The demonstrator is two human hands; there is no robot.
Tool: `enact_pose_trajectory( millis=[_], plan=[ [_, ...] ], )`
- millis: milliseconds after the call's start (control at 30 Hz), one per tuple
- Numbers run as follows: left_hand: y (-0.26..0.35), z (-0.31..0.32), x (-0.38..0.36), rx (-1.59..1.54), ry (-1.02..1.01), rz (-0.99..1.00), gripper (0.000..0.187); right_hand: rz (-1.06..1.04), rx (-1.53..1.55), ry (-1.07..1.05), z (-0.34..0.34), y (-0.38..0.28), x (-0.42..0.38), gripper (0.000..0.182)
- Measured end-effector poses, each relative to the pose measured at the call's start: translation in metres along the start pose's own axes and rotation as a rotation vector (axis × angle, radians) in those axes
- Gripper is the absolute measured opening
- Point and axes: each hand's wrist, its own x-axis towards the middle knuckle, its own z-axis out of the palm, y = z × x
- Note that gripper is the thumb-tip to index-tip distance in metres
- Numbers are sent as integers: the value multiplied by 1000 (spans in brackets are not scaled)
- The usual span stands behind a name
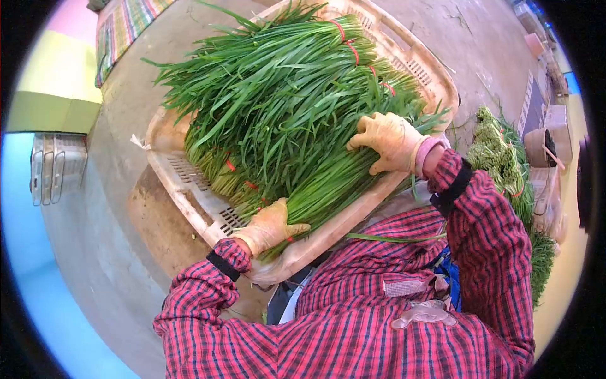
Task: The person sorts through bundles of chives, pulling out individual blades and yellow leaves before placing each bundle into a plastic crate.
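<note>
A bunch of garlic chives (334, 186) lies along the near side of a plastic crate (303, 252), next to many more chives (271, 107) tied with red bands. My left hand (268, 227), in a pale work glove, is closed around the stem end of this near bunch, its thumb laid across the top. Over the leafy end, my gloved right hand (391, 144) curves its fingers and thumb around the leaves. Some of its fingertips sink into the greenery and are hidden.
More bundled chives (499, 151) lie on the floor to the right, beside containers (558, 132). A wire rack (58, 167) stands at the left under a yellow-green box (57, 82). A striped cloth (129, 31) is at the upper left. The crate's rim runs close to my lap.
</note>
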Motion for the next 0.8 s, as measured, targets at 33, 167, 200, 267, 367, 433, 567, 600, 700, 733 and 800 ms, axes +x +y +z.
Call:
enact_pose_trajectory(
  millis=[33, 167, 200, 267, 367, 433, 567, 600, 700, 733, 800],
  plan=[
    [-3, 0, 4, 3, -6, 1, 76, 4, 4, -1, 3, 4, 3, 65],
    [-15, 12, 21, -65, -80, 11, 79, 35, 194, -249, 42, 28, 35, 67],
    [-18, 14, 27, -4, -62, 20, 78, 16, 209, -241, 49, 34, 43, 69],
    [-20, 14, 29, 33, -35, 38, 77, 0, 244, -272, 69, 46, 61, 73],
    [-11, 10, 25, 20, -59, -49, 81, -8, 279, -262, 69, 48, 56, 70],
    [-7, 10, 19, -19, -22, -55, 78, -22, 257, -200, 65, 43, 48, 67],
    [33, -8, -6, 451, -1, -75, 78, 35, 307, -147, 73, 41, 40, 66],
    [60, -20, -13, 564, -30, -84, 79, 22, 304, -141, 74, 43, 40, 66],
    [84, -12, 8, 509, 408, 537, 79, -8, 339, -83, 70, 44, 35, 65],
    [96, -9, 21, 521, 433, 620, 81, -1, 374, -78, 69, 46, 33, 65],
    [102, 9, 66, 578, 486, 713, 82, 24, 453, -69, 70, 52, 27, 64]
  ],
)
